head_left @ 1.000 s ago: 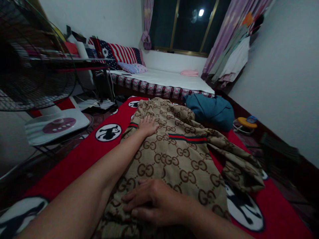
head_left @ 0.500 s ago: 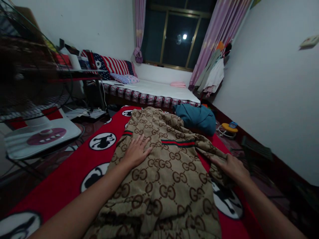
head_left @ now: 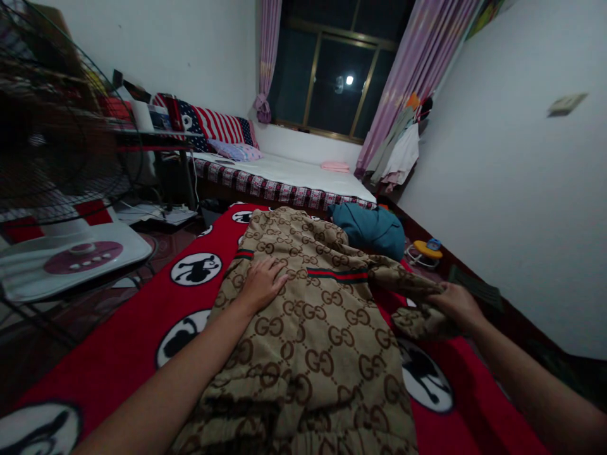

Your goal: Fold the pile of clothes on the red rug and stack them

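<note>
A tan blanket (head_left: pixel 322 341) with a brown logo print and a green-and-red stripe lies spread on a red blanket (head_left: pixel 118 354) that carries round black-and-white emblems. My left hand (head_left: pixel 262 284) rests flat on the tan blanket's left side, fingers stretched out. My right hand (head_left: pixel 458 306) is closed on a bunched edge of the tan blanket at its right side, pulled out over the red blanket.
A teal bundle of cloth (head_left: pixel 374 229) lies beyond the blankets. A bed (head_left: pixel 294 174) with pillows stands under the window. An electric fan (head_left: pixel 52 145) with its white base stands close at left. A yellow toy (head_left: pixel 425 249) sits by the right wall.
My right hand went from the near middle of the tan blanket out to its right edge and took hold of it. My left hand drew back slightly along the blanket.
</note>
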Motion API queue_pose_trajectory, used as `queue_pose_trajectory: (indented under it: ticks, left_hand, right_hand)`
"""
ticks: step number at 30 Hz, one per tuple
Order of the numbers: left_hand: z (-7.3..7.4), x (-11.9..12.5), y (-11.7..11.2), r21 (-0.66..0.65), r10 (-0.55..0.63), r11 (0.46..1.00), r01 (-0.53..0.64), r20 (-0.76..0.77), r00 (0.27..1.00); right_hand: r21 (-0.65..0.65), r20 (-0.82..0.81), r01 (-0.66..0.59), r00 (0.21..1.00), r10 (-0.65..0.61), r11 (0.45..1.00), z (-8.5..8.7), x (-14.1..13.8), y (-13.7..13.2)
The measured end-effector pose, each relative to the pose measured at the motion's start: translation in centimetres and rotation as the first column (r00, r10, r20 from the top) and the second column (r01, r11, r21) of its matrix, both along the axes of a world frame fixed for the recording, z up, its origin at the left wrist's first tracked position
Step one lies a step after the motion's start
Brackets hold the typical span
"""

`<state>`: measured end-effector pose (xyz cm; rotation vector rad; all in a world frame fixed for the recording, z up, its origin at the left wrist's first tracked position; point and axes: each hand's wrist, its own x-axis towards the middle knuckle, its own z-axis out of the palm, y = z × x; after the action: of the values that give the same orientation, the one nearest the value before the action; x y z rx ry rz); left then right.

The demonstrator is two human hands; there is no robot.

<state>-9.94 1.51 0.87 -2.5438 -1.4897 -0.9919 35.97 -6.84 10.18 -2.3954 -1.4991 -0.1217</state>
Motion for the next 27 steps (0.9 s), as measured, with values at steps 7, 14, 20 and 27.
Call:
queue_pose_trajectory:
  ticks: [7,14,20,27]
  left_hand:
    - [2.0,-0.1,-2.6,0.284,-0.379,0.882,0.376,-0.046,0.924]
    - [0.7,-1.0,-3.4,0.325,-0.337,0.878,0.350,-0.098,0.936]
    - [1.5,-0.5,-3.6,0.139,-0.301,0.943,0.303,-0.032,0.953]
    - [2.8,0.6,-3.5,0.217,-0.153,0.959,0.181,-0.142,0.978]
  right_hand:
    - [0.480,0.353,-0.515,0.854,0.382,0.710,10.9,-18.0,4.6]
    - [0.043,0.299,-0.993,0.114,0.948,0.106,2.8,-28.6,-0.8]
    - [0.384,-0.074,-0.735,0.580,0.812,0.560,-3.2,-19.3,-7.1]
    - [0.234,-0.408,-0.309,0.829,0.381,0.922,-5.2,-13.0,-12.5]
